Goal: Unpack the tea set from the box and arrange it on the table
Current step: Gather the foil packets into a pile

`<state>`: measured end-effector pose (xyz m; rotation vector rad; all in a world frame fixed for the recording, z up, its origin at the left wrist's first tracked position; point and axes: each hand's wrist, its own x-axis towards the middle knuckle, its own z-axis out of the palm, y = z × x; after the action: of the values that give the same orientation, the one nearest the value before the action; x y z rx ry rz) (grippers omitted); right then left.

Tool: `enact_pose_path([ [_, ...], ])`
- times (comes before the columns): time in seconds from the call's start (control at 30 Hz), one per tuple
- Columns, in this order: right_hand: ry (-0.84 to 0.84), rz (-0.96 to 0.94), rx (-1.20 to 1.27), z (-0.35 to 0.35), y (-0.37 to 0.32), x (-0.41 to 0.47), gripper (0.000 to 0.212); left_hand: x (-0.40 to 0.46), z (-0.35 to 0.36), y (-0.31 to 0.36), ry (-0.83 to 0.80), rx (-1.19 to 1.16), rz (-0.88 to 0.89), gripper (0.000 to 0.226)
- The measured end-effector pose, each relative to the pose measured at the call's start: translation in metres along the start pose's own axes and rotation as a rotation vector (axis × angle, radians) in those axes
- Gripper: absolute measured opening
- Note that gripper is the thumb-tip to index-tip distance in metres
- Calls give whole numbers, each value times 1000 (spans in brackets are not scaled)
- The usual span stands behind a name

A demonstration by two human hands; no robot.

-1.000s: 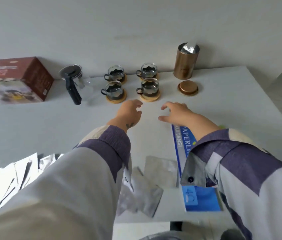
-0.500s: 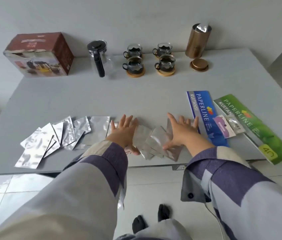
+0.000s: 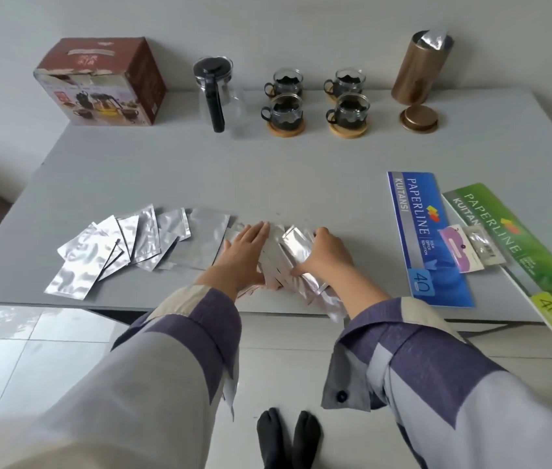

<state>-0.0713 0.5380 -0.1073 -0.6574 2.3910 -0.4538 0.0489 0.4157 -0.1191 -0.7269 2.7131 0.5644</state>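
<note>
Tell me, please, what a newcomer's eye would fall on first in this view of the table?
Probably the two hands at the near edge: the left hand lies flat on silver foil pouches, while the right hand curls over one. Beyond them, along the far edge, four glass cups stand between a teapot and a copper canister.

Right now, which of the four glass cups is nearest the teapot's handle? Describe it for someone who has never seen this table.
Start at the brown box at the table's far left, then move right past the glass teapot. The cup is the first after it, in the front row. Unlike the cup behind it, its wooden coaster shows fully.
</note>
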Motion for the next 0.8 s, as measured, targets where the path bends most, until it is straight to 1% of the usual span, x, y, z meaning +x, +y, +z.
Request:
enact_pose_path([
  [0.1,6,-2,-12,2,-7,3,61,1,3,-1,36,3,1,114],
  [0.2,39,-11,2,6,-12,8,51,-3,9,-2,92,-40,0,114],
  [0.37,-6,3,110,-11,-16,13,55,-10,5,-1,206,-95,12,120],
  [0.43,2,21,200,-24,-23,15,57,-14,-4,-3,196,-69,-20,121],
  [0.5,21,22,297,-35,-32,17,57,-18,-14,-10,152,-40,-75,119],
  [0.57,21,31,415,-45,-43,17,53,-22,-23,-23,118,-28,-151,111],
  [0.63,14,52,559,-48,-55,14,43,-27,-31,-39,115,-17,-221,102],
  [0.73,56,89,715,-36,-72,16,52,-34,-39,-65,98,9,-286,89],
  [0.8,98,111,745,-20,-82,18,55,-39,-42,-84,64,43,-325,79],
])
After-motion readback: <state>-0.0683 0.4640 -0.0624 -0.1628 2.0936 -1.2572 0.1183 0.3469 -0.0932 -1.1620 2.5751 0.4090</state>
